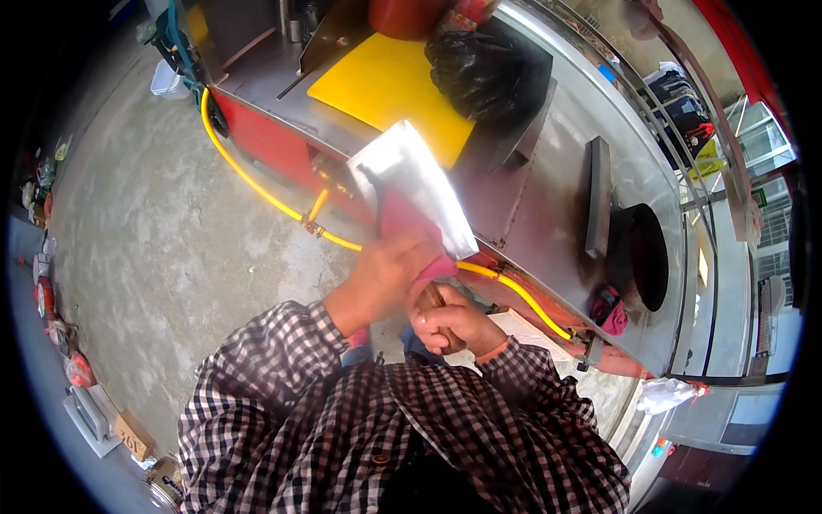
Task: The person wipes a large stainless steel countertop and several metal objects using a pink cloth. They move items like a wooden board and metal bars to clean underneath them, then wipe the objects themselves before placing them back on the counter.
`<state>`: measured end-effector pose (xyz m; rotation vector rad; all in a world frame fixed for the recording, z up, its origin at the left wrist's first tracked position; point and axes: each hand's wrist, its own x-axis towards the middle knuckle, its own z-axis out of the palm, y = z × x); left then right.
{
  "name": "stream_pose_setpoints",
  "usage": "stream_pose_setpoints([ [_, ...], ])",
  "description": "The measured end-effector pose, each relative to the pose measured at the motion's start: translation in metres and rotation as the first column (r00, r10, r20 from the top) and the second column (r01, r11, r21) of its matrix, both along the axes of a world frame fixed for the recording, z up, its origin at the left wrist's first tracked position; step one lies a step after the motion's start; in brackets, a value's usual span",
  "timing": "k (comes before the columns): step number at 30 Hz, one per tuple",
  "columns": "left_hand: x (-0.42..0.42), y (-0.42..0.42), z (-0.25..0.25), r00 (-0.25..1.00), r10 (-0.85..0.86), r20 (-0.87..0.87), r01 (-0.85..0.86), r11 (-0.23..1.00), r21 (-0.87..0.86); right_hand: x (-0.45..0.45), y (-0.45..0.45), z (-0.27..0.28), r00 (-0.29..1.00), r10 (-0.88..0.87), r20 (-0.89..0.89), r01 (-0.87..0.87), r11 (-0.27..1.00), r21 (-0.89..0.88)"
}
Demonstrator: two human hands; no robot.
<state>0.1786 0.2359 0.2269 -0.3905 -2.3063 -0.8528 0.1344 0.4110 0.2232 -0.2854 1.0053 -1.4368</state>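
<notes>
My right hand (453,318) is closed around the wooden handle (433,302) of a cleaver, whose broad steel blade (430,173) points up and to the left, shining with glare. A pink cloth (408,221) lies against the lower part of the blade. My left hand (392,270) holds this cloth; it is slightly blurred, and its fingertips are partly hidden. Both hands are close together in front of my checked jacket. Beyond the blade a yellow cutting board (392,83) lies on the metal counter.
On the counter (559,173) are a black plastic bag (481,70), a red container (404,16), a metal bar (597,196), a dark round opening (647,257) and another pink cloth (610,311). A yellow hose (244,177) runs along the counter's red front, above the concrete floor (167,238).
</notes>
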Motion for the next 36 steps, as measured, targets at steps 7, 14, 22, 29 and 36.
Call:
stream_pose_setpoints([
  [7,-0.014,-0.115,-0.010,0.781,0.617,0.099,-0.616,0.787,-0.042,0.006,0.002,0.008,0.996,0.032,0.089,-0.028,0.998,-0.051],
  [14,0.000,-0.076,0.013,0.900,0.398,-0.179,-0.376,0.915,0.148,-0.003,0.000,0.004,0.987,0.037,0.155,-0.028,0.998,-0.062],
  [22,-0.037,-0.091,0.023,0.852,0.511,-0.119,-0.519,0.853,-0.055,0.018,-0.007,0.017,0.996,0.091,0.001,-0.091,0.996,0.007],
  [29,-0.010,-0.137,-0.025,0.805,0.565,0.180,-0.571,0.654,0.496,0.003,0.003,0.004,0.990,0.031,0.135,-0.021,0.997,-0.076],
  [36,-0.035,-0.073,0.032,0.853,0.522,-0.011,-0.514,0.844,0.156,0.017,-0.014,0.018,0.996,0.089,0.016,-0.090,0.996,0.029],
])
